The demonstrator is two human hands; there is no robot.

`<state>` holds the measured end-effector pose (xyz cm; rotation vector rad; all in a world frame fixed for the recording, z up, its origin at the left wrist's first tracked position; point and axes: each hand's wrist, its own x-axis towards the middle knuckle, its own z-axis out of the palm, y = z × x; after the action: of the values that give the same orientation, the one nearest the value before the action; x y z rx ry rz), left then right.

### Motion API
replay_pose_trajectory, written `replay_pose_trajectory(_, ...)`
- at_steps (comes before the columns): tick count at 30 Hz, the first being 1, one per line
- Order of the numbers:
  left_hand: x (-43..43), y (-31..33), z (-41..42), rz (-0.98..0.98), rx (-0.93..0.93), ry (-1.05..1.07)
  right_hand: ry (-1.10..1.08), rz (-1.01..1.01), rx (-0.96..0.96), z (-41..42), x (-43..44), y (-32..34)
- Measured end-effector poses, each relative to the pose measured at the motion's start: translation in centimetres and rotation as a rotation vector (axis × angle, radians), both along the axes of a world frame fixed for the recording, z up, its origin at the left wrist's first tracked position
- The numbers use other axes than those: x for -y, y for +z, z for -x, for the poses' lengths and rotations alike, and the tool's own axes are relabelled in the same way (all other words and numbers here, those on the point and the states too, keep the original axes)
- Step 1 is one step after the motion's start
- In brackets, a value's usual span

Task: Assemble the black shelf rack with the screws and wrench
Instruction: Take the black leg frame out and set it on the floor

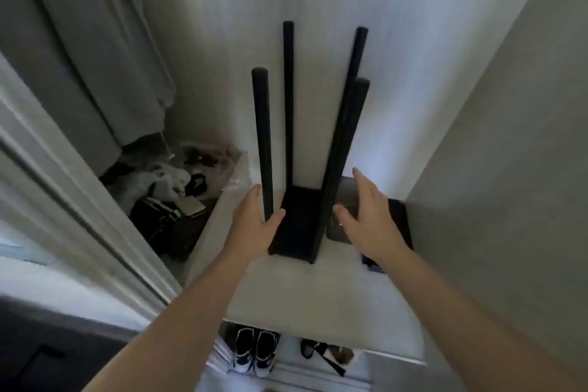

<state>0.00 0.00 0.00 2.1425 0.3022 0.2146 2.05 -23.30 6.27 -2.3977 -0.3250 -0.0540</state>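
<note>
Grey walls (496, 105) box in this alcove on the far side and along the right of the frame, with a curtain (89, 51) hanging in the upper left and a white door frame (79, 200) cutting diagonally across the left. The white worktop (305, 293) fills the centre, its near edge running low across the frame above shoes (254, 353) on the floor. The black shelf rack (299, 223) stands at centre on the worktop, base panel down, with four posts rising upright toward the top of the frame; the long axis is vertical and the posts splay apart only through the wide lens, I judge. A dark box (399, 219) sits to the right of the base, partly behind my right hand. Clutter of bags (165, 200) lies left of the worktop, lower down. My left hand (254, 229) is spread open at the near-left post, thumb against the base edge, touching but not closed round anything. My right hand (369, 216) is open and empty, fingers spread, just right of the base and apart from it. The left is nearer. The rack lies between both palms, so a squeeze inward would catch it. Room is tight on the right and far sides, freer toward me. No screws or wrench visible.
</note>
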Motion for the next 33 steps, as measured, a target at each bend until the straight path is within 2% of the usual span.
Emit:
replay_pose_trajectory(3,-1.0,-0.3,-3.3,0.096,-0.055,-0.009,-0.037,-0.191,-0.151,-2.7,-1.7,-0.6)
replay_pose_trajectory(7,-1.4,-0.6,-6.5,0.090,-0.089,-0.003,-0.067,-0.257,-0.238,-5.9,-3.2,-1.7)
replay_pose_trajectory(11,-1.3,-0.6,-8.1,0.059,-0.117,0.038,-0.137,-0.320,-0.224,-7.4,-3.7,-2.0)
replay_pose_trajectory(16,-1.0,-0.4,-8.3,0.058,-0.083,0.043,-0.059,-0.262,-0.184,-7.8,-3.8,-1.3)
replay_pose_trajectory(25,-0.9,1.4,-4.1,-0.011,0.044,0.046,0.045,-0.394,-0.214,-4.4,-2.6,0.7)
replay_pose_trajectory(33,2.0,4.7,5.8,-0.076,0.065,0.065,0.140,-0.541,-0.224,3.6,0.9,3.4)
